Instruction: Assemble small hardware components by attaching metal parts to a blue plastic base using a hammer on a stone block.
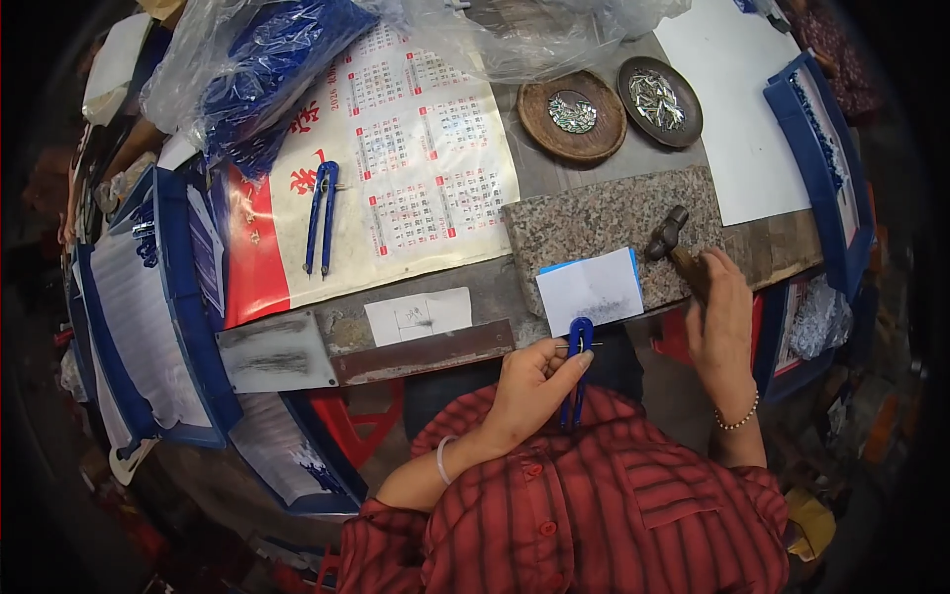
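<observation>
Above my lap at the table's front edge, my left hand [539,378] pinches a blue two-legged tool like a drawing compass [580,335]. Its rounded top points up and its legs hang down over my shirt. A thin metal pin crosses it near the fingertips. My right hand [725,332] is curled about the wooden handle of a hammer [670,236], whose dark head lies on a speckled stone slab [604,220]. White paper over a blue sheet [591,288] lies on the slab's front edge, just beyond the tool. A similar blue compass [322,218] rests on a calendar sheet.
Behind the slab stand a brown round dish [534,129] and a dark dish [638,124], both with small shiny metal parts. Blue trays [188,327] flank the table at left, and another blue tray [853,252] is at right. Plastic bags [267,69] cover the back.
</observation>
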Motion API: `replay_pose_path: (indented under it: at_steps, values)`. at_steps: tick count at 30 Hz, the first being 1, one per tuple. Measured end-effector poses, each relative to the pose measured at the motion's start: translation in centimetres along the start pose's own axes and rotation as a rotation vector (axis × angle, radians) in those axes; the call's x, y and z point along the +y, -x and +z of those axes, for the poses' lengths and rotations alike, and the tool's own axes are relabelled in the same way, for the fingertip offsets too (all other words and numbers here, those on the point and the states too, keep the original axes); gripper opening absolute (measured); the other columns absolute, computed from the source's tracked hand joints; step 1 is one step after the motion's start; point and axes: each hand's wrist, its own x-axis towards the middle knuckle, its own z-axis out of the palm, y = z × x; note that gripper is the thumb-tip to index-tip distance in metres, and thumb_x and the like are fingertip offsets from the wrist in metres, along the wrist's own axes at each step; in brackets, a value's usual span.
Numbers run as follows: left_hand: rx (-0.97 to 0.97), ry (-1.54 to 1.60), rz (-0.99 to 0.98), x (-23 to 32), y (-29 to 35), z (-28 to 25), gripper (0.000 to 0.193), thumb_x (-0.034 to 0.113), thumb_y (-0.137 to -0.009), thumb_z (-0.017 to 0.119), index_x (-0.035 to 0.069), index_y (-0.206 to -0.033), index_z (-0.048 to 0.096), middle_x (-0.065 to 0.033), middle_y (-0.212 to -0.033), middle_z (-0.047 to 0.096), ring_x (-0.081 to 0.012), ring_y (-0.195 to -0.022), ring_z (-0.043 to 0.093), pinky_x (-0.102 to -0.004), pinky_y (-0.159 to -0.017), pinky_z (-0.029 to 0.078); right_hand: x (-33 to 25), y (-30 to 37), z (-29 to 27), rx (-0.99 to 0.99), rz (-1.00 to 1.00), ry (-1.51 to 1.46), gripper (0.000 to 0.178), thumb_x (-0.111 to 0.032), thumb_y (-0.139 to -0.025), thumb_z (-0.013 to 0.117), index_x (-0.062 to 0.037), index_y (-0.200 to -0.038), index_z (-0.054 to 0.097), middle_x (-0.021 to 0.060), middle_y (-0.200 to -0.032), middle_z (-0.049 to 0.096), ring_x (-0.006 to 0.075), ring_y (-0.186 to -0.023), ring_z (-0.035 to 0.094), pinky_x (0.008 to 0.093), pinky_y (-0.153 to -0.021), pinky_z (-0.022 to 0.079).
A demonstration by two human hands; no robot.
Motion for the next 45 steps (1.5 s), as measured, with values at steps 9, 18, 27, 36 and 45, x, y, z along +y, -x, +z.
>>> replay_pose_path:
  at_steps: [9, 18, 27, 36, 45]
  values:
    - [-0.007, 0.016, 0.020, 0.1, -0.1, 0.1, 0.014, 0.011, -0.088, 0.063, -0.002, -0.083, 0.061, 0.0058, -0.066, 0.054, 0.0015, -0.059, 0.043, -0.0166, -0.050, 0.033, 0.5, 1.7, -1.2, -0.185, 0.164, -0.258, 0.040, 0.003, -0.080, 0.053, 0.0033, -0.119, 0.045, 0.0227, -0.110, 0.051, 0.0379, -0.092, 0.055, 0.0421, -0.078, 0.046]
    - [0.000, 0.027, 0.009, -0.3, -0.2, 0.2, 0.013, 0.010, -0.088, 0.063, -0.001, -0.082, 0.061, 0.0048, -0.067, 0.056, 0.0009, -0.059, 0.045, -0.0171, -0.051, 0.036, -3.6, 3.5, -1.1, -0.256, -0.140, -0.576, 0.053, 0.003, -0.079, 0.061, 0.0010, -0.128, 0.043, 0.0145, -0.083, 0.055, 0.0297, -0.066, 0.057, 0.0350, -0.057, 0.046]
    - [-0.001, 0.019, 0.011, -0.4, -0.2, 0.0, 0.012, 0.010, -0.087, 0.062, -0.001, -0.083, 0.061, 0.0048, -0.067, 0.056, 0.0010, -0.059, 0.045, -0.0166, -0.051, 0.035, -3.3, 3.2, -1.2, -0.211, -0.196, -0.523, 0.056, 0.003, -0.076, 0.063, 0.0022, -0.128, 0.043, 0.0130, -0.080, 0.055, 0.0264, -0.059, 0.055, 0.0338, -0.051, 0.045]
    - [0.001, -0.039, 0.019, 0.3, 0.2, 0.0, 0.014, 0.011, -0.087, 0.063, 0.001, -0.078, 0.060, 0.0058, -0.064, 0.054, 0.0016, -0.058, 0.043, -0.0166, -0.050, 0.033, -3.6, 3.1, -1.2, -0.363, -0.226, -0.322, 0.050, -0.005, -0.078, 0.063, 0.0006, -0.125, 0.046, 0.0097, -0.076, 0.052, 0.0251, -0.057, 0.056, 0.0347, -0.047, 0.045]
    - [0.035, 0.058, -0.001, 0.2, 0.4, 0.1, 0.014, 0.013, -0.087, 0.063, 0.001, -0.081, 0.061, 0.0062, -0.065, 0.054, 0.0008, -0.058, 0.044, -0.0170, -0.050, 0.034, -0.1, 5.1, -5.3, -0.507, -0.360, -0.415, 0.054, -0.005, -0.073, 0.061, 0.0002, -0.126, 0.047, 0.0107, -0.075, 0.051, 0.0244, -0.059, 0.056, 0.0336, -0.049, 0.044]
